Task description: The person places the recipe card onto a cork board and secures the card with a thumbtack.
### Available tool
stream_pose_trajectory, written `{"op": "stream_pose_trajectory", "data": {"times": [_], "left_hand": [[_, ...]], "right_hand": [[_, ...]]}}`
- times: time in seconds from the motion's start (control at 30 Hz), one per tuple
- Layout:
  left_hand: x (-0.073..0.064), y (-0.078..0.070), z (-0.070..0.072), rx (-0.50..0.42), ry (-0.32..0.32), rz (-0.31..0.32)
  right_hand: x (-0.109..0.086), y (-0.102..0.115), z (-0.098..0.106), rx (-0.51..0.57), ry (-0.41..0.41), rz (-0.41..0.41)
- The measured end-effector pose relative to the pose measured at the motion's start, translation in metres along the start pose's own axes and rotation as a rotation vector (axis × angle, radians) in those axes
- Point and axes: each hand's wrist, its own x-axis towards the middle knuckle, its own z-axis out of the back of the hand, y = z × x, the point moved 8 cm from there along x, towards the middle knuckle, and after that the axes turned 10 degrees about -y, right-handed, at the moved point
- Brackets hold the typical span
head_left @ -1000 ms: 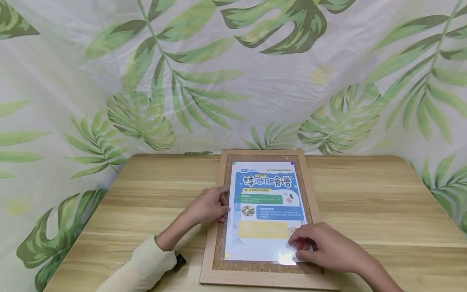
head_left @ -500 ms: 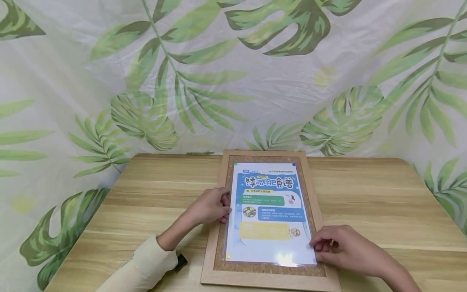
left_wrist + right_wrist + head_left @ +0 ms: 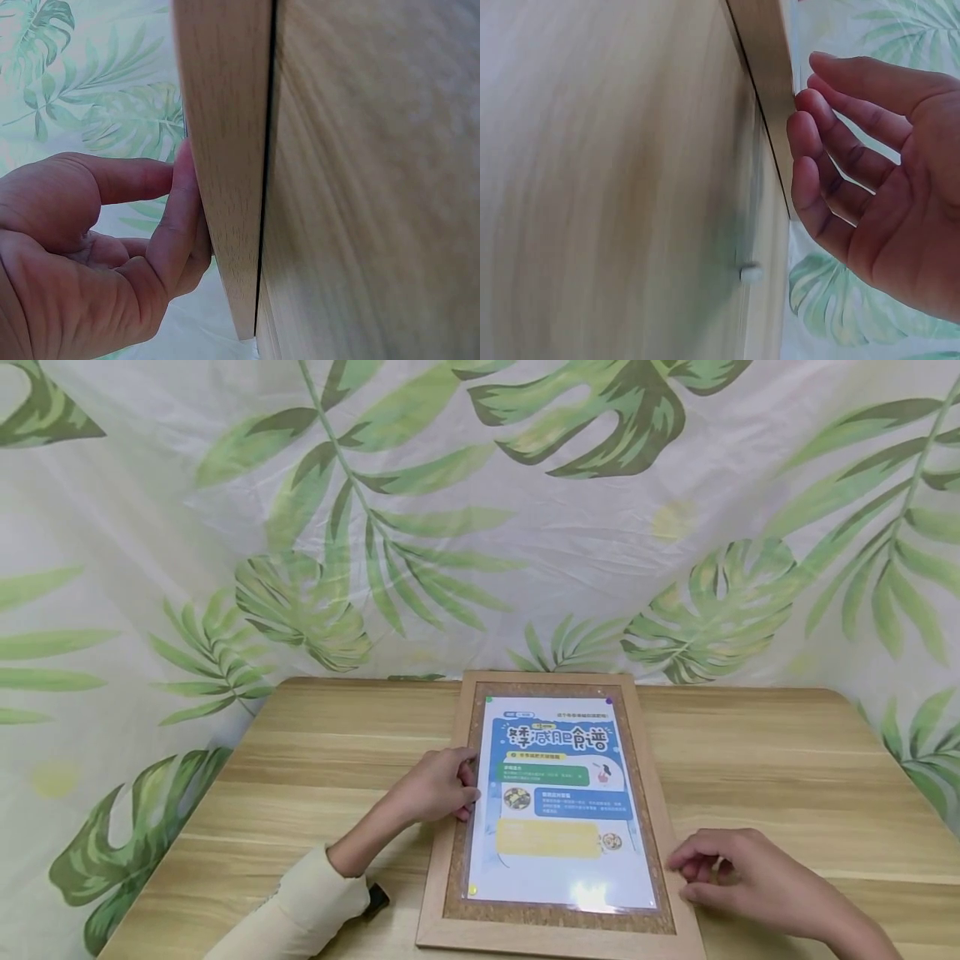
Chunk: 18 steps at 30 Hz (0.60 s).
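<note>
A laminated poster [image 3: 562, 877] with blue, green and yellow panels lies on a wood-framed corkboard [image 3: 558, 917]. Pushpins sit at three of its corners: a green pushpin [image 3: 489, 699], a purple pushpin [image 3: 609, 701] and a yellow pushpin [image 3: 472, 890]. My left hand [image 3: 438, 785] rests at the board's left side, thumb and fingertips by the poster's edge. In the left wrist view, its bent fingers [image 3: 176, 225] touch the wooden frame [image 3: 225, 150]. Beside the lower right of the frame is my right hand [image 3: 750, 877], its loosely bent fingers [image 3: 806, 139] holding nothing.
A wooden table [image 3: 330, 735] bears the board. A small black object [image 3: 377, 900] lies near the left sleeve. Behind the table hangs a leaf-printed cloth [image 3: 420, 527]. The right wrist view shows a small pale object [image 3: 750, 271], blurred, below the frame.
My right hand has drawn away to the right from the poster's lower right part, past the frame's edge. My left hand stays at the board's left side. The head view shifts slightly.
</note>
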Motion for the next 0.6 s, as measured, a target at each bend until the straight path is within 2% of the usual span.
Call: {"op": "stream_pose_trajectory", "data": {"times": [0.6], "left_hand": [[0.000,-0.001,0.000,0.006,0.001,-0.005]], "right_hand": [[-0.029,-0.033,0.032,-0.150,-0.051,0.001]]}}
